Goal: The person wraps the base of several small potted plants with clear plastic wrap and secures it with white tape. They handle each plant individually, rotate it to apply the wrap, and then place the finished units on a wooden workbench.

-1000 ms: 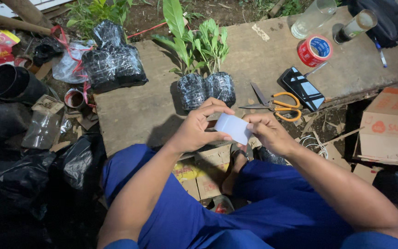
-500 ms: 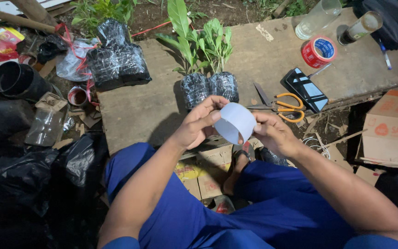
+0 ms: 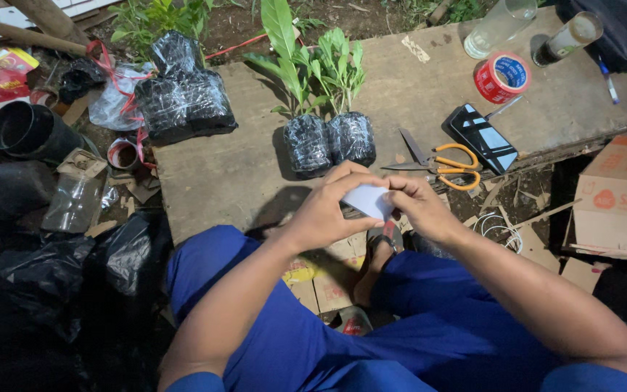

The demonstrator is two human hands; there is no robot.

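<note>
My left hand [image 3: 328, 207] and my right hand [image 3: 421, 207] meet over my lap and both pinch a small white slip of paper [image 3: 369, 200], which is folded or flattened between the fingers. Just beyond them, on a wooden plank [image 3: 219, 167], stand two seedlings in black plastic-wrapped bags [image 3: 328, 141] with green leaves. Orange-handled scissors [image 3: 440, 165] lie on the plank to the right of my hands.
A black phone [image 3: 482, 136], a red tape roll [image 3: 501, 77], a glass [image 3: 498, 27] and a bottle [image 3: 566, 38] sit at the plank's right end. More wrapped bags [image 3: 183, 101] stand at the left. A cardboard box [image 3: 618, 199] lies right; black pipe [image 3: 27, 131] and plastic left.
The white paper was held up curved and open half a second ago; now it is pressed smaller between both hands, which have drawn closer together.
</note>
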